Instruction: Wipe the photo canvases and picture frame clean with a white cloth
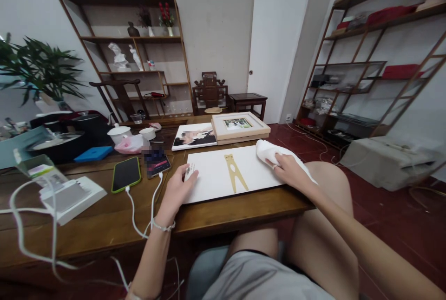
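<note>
A white board point(209, 170) lies flat near the front edge of the table. On its middle is a flat gold, bear-headed shape with two long legs point(231, 170). At the board's left edge my left hand point(181, 183) is closed around a small white piece with dark marks point(190, 170), whose kind I cannot make out. Over the right end of the board, my right hand point(286, 167) grips a bunched white cloth point(266, 149), which hangs partly past the board toward my leg.
Behind the board are a photo print point(195, 138) and a framed picture point(240, 126). Two charging phones, one green-cased point(126, 174) and one with a lit screen point(156, 163), lie left. White cables point(52, 225) loop past an open white box point(75, 198).
</note>
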Motion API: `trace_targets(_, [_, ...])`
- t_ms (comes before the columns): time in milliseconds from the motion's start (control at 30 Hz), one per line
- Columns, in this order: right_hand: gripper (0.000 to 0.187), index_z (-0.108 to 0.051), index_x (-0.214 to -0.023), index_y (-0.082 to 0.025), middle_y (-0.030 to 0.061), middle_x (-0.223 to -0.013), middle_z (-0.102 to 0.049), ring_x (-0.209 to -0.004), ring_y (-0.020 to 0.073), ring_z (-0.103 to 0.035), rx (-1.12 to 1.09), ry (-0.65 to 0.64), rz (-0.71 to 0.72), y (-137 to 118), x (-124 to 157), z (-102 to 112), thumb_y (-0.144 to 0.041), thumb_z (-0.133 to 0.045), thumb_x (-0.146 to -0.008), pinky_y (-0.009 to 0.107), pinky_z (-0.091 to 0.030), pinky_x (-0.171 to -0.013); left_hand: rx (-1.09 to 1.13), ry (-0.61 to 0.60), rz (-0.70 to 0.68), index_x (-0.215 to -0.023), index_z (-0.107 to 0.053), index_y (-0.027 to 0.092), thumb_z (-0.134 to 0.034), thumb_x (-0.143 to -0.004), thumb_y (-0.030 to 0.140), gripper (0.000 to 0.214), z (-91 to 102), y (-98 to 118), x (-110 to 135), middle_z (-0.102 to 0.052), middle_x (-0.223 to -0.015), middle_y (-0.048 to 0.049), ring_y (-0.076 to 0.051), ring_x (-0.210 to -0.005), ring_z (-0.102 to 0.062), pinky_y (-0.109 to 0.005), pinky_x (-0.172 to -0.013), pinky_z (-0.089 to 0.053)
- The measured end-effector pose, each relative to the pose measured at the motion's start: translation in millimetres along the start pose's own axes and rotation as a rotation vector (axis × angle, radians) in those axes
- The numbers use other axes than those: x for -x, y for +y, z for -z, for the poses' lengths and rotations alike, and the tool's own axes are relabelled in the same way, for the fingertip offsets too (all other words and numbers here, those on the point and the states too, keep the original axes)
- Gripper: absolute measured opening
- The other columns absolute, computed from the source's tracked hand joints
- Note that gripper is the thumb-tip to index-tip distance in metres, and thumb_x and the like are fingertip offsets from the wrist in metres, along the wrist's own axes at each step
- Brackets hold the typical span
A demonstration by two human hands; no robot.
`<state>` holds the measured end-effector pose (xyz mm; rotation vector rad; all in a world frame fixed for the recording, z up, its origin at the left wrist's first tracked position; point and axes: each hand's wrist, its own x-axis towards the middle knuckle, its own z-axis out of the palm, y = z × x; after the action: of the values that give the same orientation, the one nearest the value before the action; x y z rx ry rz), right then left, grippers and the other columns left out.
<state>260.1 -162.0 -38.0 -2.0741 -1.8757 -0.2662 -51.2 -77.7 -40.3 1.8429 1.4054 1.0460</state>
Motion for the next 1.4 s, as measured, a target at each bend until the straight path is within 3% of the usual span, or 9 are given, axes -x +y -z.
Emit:
trace_targets(133, [0.013, -0.048, -0.069, -0.018, 0.0092, -0.071, -0.060, -0.067, 0.0210, -0.053, -0.015, 0.019, 0.002, 1.3, 0.4, -0.8, -0.009, -0.039, -0.071, 0.029, -0.032, -0.062, 0.414, 0.006, 0.195, -0.101, -0.062, 0.012, -0.065, -0.069, 0.035, 0.039, 7.6, 17.3, 3.9, -0.062, -0.118, -0.0122, -0.026, -0.111, -0.055, -0.037, -0.095, -0.041])
trace_targets(367, [0.014, -0.047, -0.067, -0.020, 0.0102, -0.075, -0.061, -0.070, 0.0226, -0.055, -0.050, 0.073, 0.039, -13.6, 8.2, 5.6, -0.009, -0.040, -0.072, 0.031, -0.039, -0.065, 0.731, 0.021, 0.220, -0.118, -0.054, 0.015, -0.068, -0.067, 0.025, 0.055, 19.3, 48.5, 18.6, -0.059, -0.121, -0.0104, -0.021, -0.109, -0.057, -0.029, -0.089, -0.048])
trace_targets(533, [0.013, -0.054, -0.070, -0.021, 0.0100, -0.125, -0.054, -0.120, 0.0266, -0.044, -0.295, 0.151, 0.479, -85.4, 21.7, 20.6, -0.013, -0.048, -0.078, 0.044, -0.035, -0.098, 0.770, -0.006, 0.121, -0.128, -0.044, 0.016, -0.061, -0.072, 0.034, 0.061, 23.4, 71.3, 42.8, -0.060, -0.119, -0.0110, -0.025, -0.106, -0.060, -0.032, -0.083, -0.052])
trace_targets(733, [0.025, -0.064, -0.086, -0.020, 0.0077, -0.143, -0.036, -0.134, 0.0269, -0.024, -0.341, 0.177, 0.821, -137.0, 39.4, 41.6, -0.044, -0.060, -0.080, 0.050, -0.019, -0.109, 0.710, 0.021, 0.051, -0.134, -0.036, 0.021, -0.057, -0.074, 0.038, 0.066, 24.4, 87.9, 69.2, -0.053, -0.130, -0.0072, -0.027, -0.118, -0.051, -0.034, -0.091, -0.049])
trace_targets(833, [0.012, -0.065, -0.090, -0.019, 0.0096, -0.141, -0.038, -0.134, 0.0289, -0.024, -0.251, 0.295, 0.788, -134.2, 41.7, 35.5, -0.022, -0.056, -0.082, 0.051, -0.028, -0.106, 0.715, 0.023, 0.021, -0.136, -0.033, 0.024, -0.054, -0.077, 0.038, 0.064, 25.3, 89.6, 76.6, -0.049, -0.134, -0.0061, -0.027, -0.120, -0.049, -0.034, -0.092, -0.049])
trace_targets(900, [0.022, -0.065, -0.094, -0.019, 0.0118, -0.134, -0.048, -0.130, 0.0280, -0.033, -0.252, 0.427, 0.762, -129.9, 40.5, 29.2, -0.011, -0.049, -0.082, 0.048, -0.037, -0.100, 0.681, 0.012, -0.004, -0.137, -0.031, 0.026, -0.054, -0.078, 0.038, 0.064, 26.3, 90.3, 80.8, -0.043, -0.139, -0.0058, -0.027, -0.122, -0.047, -0.035, -0.093, -0.048])
trace_targets(1133, [0.033, -0.054, -0.113, -0.016, 0.0129, -0.106, -0.066, -0.104, 0.0247, -0.060, -0.454, 0.734, 0.793, -111.5, 32.2, 37.7, -0.018, -0.051, -0.081, 0.038, -0.051, -0.087, 0.656, 0.084, -0.132, -0.138, -0.027, 0.033, -0.050, -0.080, 0.046, 0.064, 36.4, 94.0, 87.1, -0.045, -0.138, -0.0061, -0.030, -0.117, -0.051, -0.042, -0.089, -0.050])
trace_targets(1267, [0.019, -0.061, -0.094, -0.023, 0.0042, -0.082, -0.069, -0.081, 0.0222, -0.066, -0.638, 0.930, 0.388, -100.1, 10.7, 62.4, -0.026, -0.065, -0.076, 0.035, -0.055, -0.075, 0.619, 0.132, -0.165, -0.135, -0.030, 0.031, -0.054, -0.079, 0.043, 0.062, 29.5, 78.9, 66.9, -0.041, -0.140, -0.0070, -0.029, -0.125, -0.044, -0.042, -0.094, -0.045])
trace_targets(1400, [0.029, -0.060, -0.096, -0.019, 0.0040, -0.086, -0.067, -0.083, 0.0217, -0.065, -1.123, 0.901, 0.094, -88.0, -27.7, 89.0, -0.029, -0.071, -0.071, 0.036, -0.055, -0.073, 0.374, 0.102, -0.048, -0.139, -0.023, 0.026, -0.065, -0.073, 0.041, 0.080, 22.3, 53.2, 40.9, -0.024, -0.149, -0.0109, -0.028, -0.136, -0.025, -0.042, -0.104, -0.034])
